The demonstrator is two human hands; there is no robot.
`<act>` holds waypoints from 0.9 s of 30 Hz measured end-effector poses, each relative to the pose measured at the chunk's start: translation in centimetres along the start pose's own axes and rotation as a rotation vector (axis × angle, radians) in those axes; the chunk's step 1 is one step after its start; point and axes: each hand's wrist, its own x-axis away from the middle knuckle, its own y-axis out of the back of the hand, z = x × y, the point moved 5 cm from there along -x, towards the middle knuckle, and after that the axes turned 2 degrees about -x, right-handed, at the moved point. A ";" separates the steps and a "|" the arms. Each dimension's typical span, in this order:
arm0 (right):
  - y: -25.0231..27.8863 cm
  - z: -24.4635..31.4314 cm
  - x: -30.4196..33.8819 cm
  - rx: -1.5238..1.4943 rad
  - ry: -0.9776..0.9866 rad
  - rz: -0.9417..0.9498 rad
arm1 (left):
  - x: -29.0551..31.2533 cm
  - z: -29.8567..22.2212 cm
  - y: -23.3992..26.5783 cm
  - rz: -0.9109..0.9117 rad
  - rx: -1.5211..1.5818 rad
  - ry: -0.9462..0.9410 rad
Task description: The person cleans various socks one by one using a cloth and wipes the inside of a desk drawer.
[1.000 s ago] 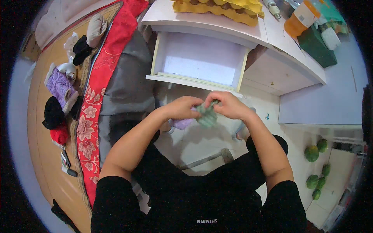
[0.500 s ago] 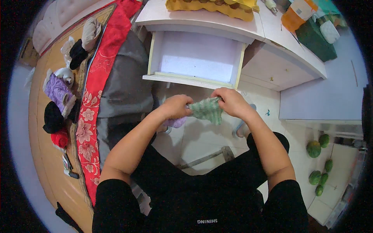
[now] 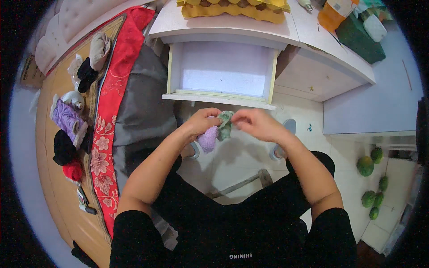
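Left hand [image 3: 202, 123] pinches lilac fuzzy cloth [image 3: 208, 139] at its 4 o'clock, green cloth [image 3: 225, 126] at 3. Right hand [image 3: 259, 126] beside green, grip unclear. Step: apparently handling both together; next likely needs steady left pinch.

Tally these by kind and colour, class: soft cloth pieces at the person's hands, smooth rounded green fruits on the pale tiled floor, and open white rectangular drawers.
Lavender fuzzy cloth piece: 1
Green soft cloth piece: 1
Green rounded fruits: 6
White open drawer: 1
Total: 9

A home bedroom, with tufted headboard [image 3: 71, 27], bed [image 3: 50, 172], pulled-out drawer [image 3: 223, 73]
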 end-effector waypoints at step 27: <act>0.3 -0.9 0.6 -0.439 -0.140 0.055 | 1.9 -4.5 -0.8 0.019 -0.369 -0.298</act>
